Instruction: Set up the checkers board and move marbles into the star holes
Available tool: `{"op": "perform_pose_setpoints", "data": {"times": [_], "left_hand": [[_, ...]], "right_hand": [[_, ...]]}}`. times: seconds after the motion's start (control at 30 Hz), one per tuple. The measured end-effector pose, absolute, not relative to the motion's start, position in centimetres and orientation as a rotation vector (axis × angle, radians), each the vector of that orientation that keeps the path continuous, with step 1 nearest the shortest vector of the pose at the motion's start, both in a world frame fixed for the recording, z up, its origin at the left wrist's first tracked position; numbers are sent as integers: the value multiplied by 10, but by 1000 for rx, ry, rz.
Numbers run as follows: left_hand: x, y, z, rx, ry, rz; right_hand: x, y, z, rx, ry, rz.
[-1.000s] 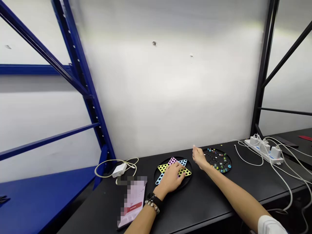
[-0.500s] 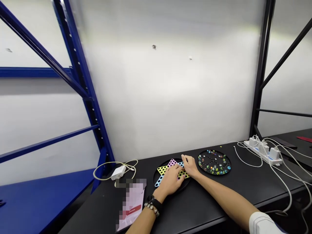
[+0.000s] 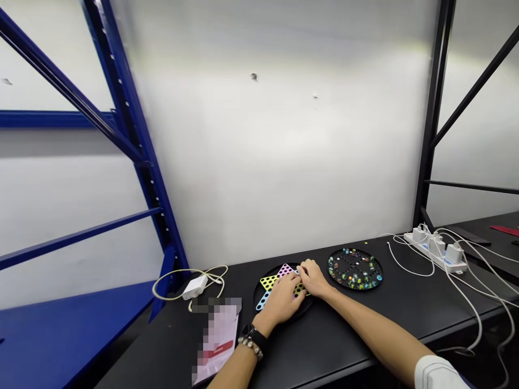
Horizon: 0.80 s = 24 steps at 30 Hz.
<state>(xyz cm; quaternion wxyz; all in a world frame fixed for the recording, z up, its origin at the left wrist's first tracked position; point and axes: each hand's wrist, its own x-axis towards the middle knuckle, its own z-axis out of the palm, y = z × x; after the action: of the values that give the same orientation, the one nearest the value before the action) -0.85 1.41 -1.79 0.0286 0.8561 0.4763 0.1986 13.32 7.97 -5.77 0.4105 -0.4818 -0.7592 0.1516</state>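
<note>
A star-shaped board [image 3: 269, 282] with round holes and yellow, pink and blue parts lies in a round black tray [image 3: 256, 286]. My left hand [image 3: 284, 296] rests over its middle, fingers stretched forward and lying on the surface. At the board's upper right, my right hand [image 3: 314, 278] has its fingers bent down over the blue part, close to the left fingertips. What those bent fingers hold, if anything, is hidden. Right of the hands stands a second round black tray [image 3: 352, 268], with many coloured glass marbles [image 3: 360, 281] around its edge.
A white charger [image 3: 195, 287] with a looped cable lies at the left, near a partly blurred pinkish package [image 3: 219, 337]. A white power strip [image 3: 438, 251] with plugs and trailing cables is at the right. Blue rack posts [image 3: 150, 162] and a white wall [image 3: 284, 162] rise behind the black table.
My right hand has shifted slightly left, and its raised thumb and fingers have come down over the board's blue part. My left hand stays on the board.
</note>
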Motion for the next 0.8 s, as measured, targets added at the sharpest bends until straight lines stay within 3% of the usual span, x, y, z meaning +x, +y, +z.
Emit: {"op": "perform_pose_setpoints", "data": {"times": [0.23, 0.43, 0.8], "left_hand": [[-9, 16, -19, 2647, 1473, 620], [-11, 15, -18, 2634, 1437, 628], [-15, 19, -26, 2601, 1466, 529]], "right_hand": [[137, 68, -49, -1212, -2013, 542], [181, 99, -32, -1100, -1613, 562], [309, 115, -32, -1434, -1567, 495]]}}
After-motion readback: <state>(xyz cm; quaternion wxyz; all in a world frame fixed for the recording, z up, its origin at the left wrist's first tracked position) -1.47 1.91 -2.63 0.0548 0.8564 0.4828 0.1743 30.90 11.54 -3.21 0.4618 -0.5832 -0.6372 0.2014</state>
